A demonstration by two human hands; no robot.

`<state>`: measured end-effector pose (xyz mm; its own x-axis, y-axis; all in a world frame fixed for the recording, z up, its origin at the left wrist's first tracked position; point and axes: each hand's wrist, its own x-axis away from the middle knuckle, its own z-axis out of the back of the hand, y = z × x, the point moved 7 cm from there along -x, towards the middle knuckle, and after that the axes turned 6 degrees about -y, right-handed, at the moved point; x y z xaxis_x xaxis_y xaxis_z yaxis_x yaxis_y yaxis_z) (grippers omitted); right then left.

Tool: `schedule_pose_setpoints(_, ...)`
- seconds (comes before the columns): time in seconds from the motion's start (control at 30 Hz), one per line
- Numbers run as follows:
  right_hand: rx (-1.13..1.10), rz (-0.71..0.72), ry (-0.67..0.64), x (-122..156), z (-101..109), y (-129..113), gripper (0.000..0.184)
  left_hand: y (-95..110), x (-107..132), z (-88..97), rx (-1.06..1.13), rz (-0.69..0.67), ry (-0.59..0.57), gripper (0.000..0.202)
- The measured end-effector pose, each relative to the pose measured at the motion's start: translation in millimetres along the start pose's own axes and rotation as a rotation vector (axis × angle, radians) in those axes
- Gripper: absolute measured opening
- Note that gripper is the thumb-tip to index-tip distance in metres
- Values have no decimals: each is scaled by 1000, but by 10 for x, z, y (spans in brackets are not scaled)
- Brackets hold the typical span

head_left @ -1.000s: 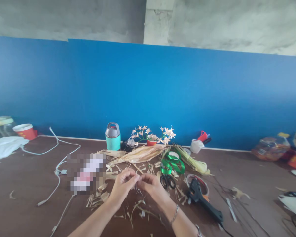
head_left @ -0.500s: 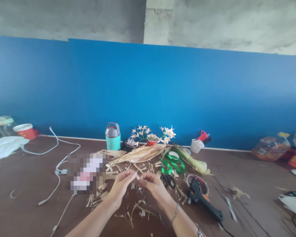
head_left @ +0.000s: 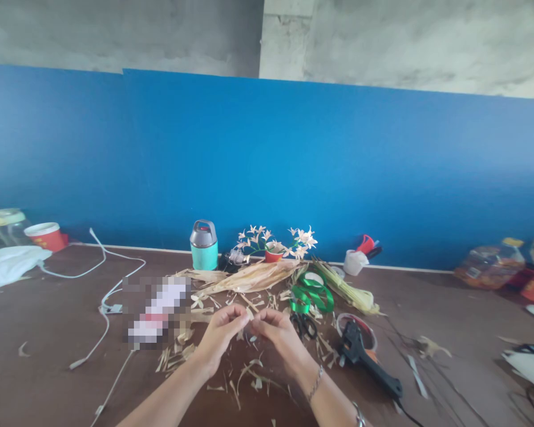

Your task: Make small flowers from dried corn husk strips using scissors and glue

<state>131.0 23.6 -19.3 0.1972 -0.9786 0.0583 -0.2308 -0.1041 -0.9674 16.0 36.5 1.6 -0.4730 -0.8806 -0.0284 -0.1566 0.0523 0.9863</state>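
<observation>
My left hand [head_left: 222,333] and my right hand [head_left: 276,333] meet fingertip to fingertip above the brown table [head_left: 48,332]. Both are pinched closed on a small pale strip of dried husk [head_left: 250,316] held between them; its exact shape is too small to make out. Dried corn husks [head_left: 249,277] lie just beyond my hands, with husk scraps [head_left: 249,370] scattered under my wrists. Black scissors [head_left: 301,325] lie right beside my right hand, below a green ribbon [head_left: 312,295].
A black glue gun [head_left: 365,363] lies right of my hands by a tape roll [head_left: 360,325]. Behind stand a teal flask [head_left: 203,245], a pot of husk flowers [head_left: 275,244], a bundle of stalks [head_left: 347,290]. White cable [head_left: 102,302], red cup [head_left: 44,236] left.
My hands have stayed together at the same spot, with only small finger shifts on the husk piece. Nothing else on the table has moved.
</observation>
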Motion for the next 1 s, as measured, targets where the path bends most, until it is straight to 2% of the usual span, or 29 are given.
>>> schedule_pose_setpoints(0.07, 94, 25, 16, -16, 37, -17, 21, 6, -7, 18, -33, -4, 7, 20)
schedule_pose_setpoints(0.13, 300, 93, 80, -10, 108, -99, 14, 17, -20, 58, -128, -11, 33, 21)
schedule_pose_setpoints(0.2, 609, 204, 138, 25, 146, -231, 12, 54, -35, 109, -296, -56, 75, 22)
schedule_pose_setpoints(0.27, 929, 305, 140, 72, 113, -325, 12, 114, -42, 142, -504, -152, 119, 20)
schedule_pose_setpoints(0.33, 1170, 344, 123, 109, 71, -335, 12, 152, -39, 154, -692, -244, 156, 18)
schedule_pose_setpoints(0.4, 1314, 334, 121, 128, 52, -297, 9, 151, -34, 153, -849, -292, 174, 15)
schedule_pose_setpoints(0.6, 1440, 298, 117, 120, 22, -163, 7, 90, -22, 147, -1132, -276, 176, 12)
schedule_pose_setpoints(0.73, 1435, 277, 134, 103, 38, -141, 10, 59, -20, 125, -1186, -231, 147, 13)
schedule_pose_setpoints(1.0, 1405, 334, 200, 112, 43, -231, 17, -6, -36, 99, -1260, -200, 88, 12)
